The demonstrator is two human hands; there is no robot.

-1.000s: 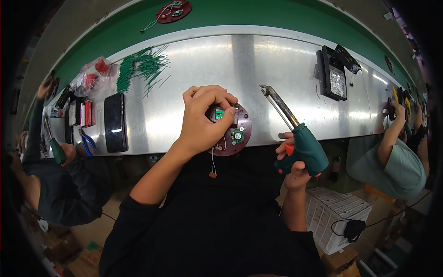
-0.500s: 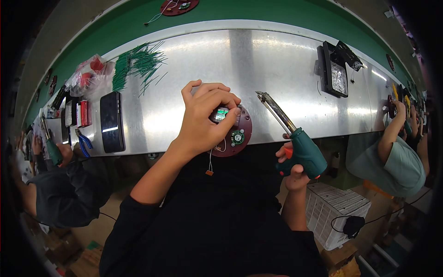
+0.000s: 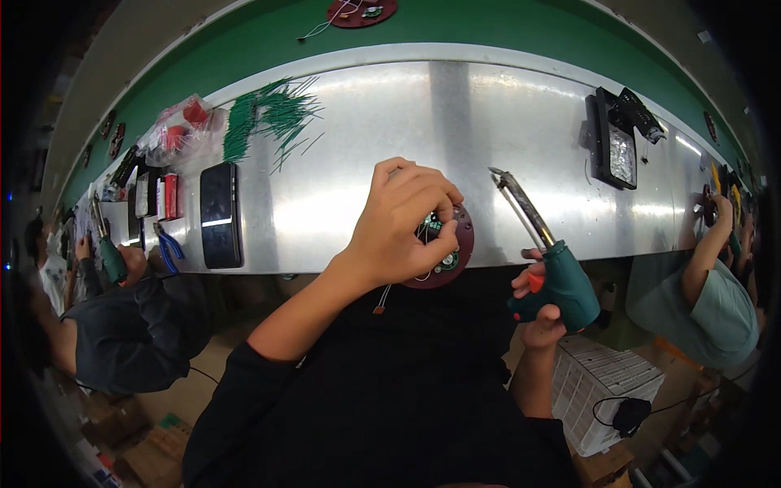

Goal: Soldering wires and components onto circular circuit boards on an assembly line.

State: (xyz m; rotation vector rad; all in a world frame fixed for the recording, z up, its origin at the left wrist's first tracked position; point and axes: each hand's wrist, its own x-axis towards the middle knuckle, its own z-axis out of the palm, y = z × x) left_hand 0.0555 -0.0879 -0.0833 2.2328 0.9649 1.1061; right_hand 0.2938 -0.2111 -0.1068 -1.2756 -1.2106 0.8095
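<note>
My left hand (image 3: 407,220) bends over a dark red round plate (image 3: 465,244) at the bench's near edge, its thumb and fingertips drawn together above the plate. What they pinch is hidden. Under the palm shows part of a dark circuit board (image 3: 426,230), and by the thumb lies a small green round board (image 3: 447,262). Thin white wires run from the plate to a small orange-brown piece (image 3: 379,310) hanging over the edge. On the right, my right hand (image 3: 540,321) is closed round the grip of a green soldering gun (image 3: 569,285), its tip pointing up and left, apart from the plate.
Green wires (image 3: 272,114), a black phone (image 3: 220,215), blue pliers (image 3: 169,248) and a plastic bag (image 3: 179,130) lie on the left of the metal bench (image 3: 366,106). A black tray (image 3: 612,146) sits at right. Co-workers flank me; another red plate (image 3: 358,15) lies beyond.
The whole view has shifted, so the bench things sit farther right and lower. My left hand has moved slightly rightward over the plate, covering more of it. The soldering gun stays in my right hand.
</note>
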